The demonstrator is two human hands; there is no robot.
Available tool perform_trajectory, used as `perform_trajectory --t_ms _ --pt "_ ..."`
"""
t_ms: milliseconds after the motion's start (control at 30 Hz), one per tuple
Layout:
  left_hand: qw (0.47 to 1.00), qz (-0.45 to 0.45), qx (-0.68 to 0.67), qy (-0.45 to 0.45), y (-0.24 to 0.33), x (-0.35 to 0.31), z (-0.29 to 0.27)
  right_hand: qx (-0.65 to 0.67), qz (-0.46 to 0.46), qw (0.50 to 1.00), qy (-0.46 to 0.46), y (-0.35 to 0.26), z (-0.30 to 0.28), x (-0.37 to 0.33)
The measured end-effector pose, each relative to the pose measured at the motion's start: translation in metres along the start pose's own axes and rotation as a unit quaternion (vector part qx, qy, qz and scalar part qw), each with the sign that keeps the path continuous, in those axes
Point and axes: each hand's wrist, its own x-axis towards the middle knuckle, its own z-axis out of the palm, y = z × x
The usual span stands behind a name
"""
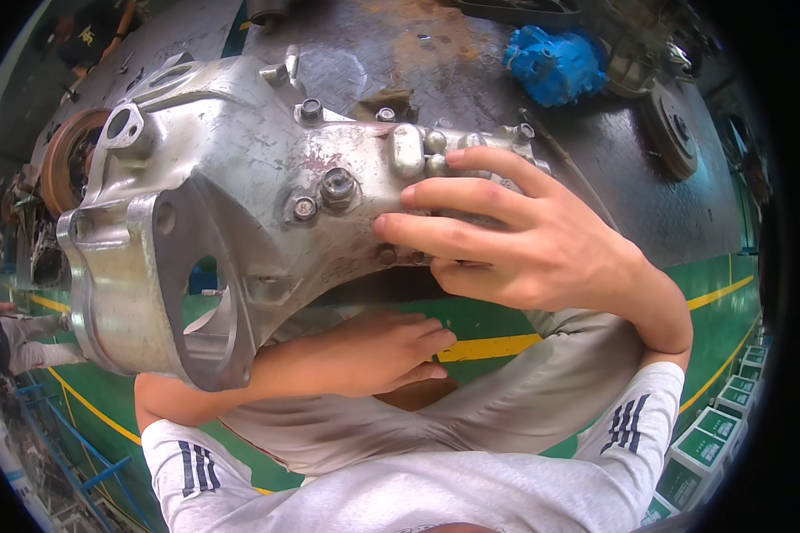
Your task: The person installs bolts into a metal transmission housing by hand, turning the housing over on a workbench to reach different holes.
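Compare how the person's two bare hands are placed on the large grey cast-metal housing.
The right hand lies flat on top of the grey cast-metal housing, fingers spread beside its bolts; the left hand sits underneath, below the casting's lower edge. The right hand shows fully; the left forearm is partly hidden behind the housing's round flange. Both are bare, with fingers extended, gripping nothing.

The scene was evenly and brightly lit, with soft daylight-like light from above and no hard glare. The grey metal casting [240, 178] showed dull highlights along its upper faces, while its underside and the gap beneath it lay in shadow. The right hand [524, 240] was sharp. Fisheye distortion bent the yellow floor lines [489, 346] strongly, and the corners fell off into black vignette. Detail near the rim was smeared.
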Motion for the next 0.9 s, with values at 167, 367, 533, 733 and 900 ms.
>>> perform_trajectory --t_ms 167,367,533,733,900 --pt "1.000 -0.001 -0.004 0.000 -0.001 0.001 0.000 -0.044 -0.012 0.999 0.024 0.000 0.000 -0.001" --pt "1.000 -0.007 -0.001 0.000 -0.003 0.001 0.003 -0.036 -0.001 0.999 0.030 0.000 0.003 -0.001" --pt "1.000 0.009 0.014 0.012 -0.002 0.000 -0.001 -0.044 0.011 0.999 0.019 -0.002 0.001 0.001" --pt "0.994 -0.044 0.018 -0.101 0.002 0.002 -0.010 -0.056 0.014 0.998 0.022 -0.004 0.003 0.002" --pt "0.995 -0.039 0.014 -0.091 0.000 -0.001 -0.008 -0.039 0.022 0.999 0.006 -0.004 -0.003 0.004"
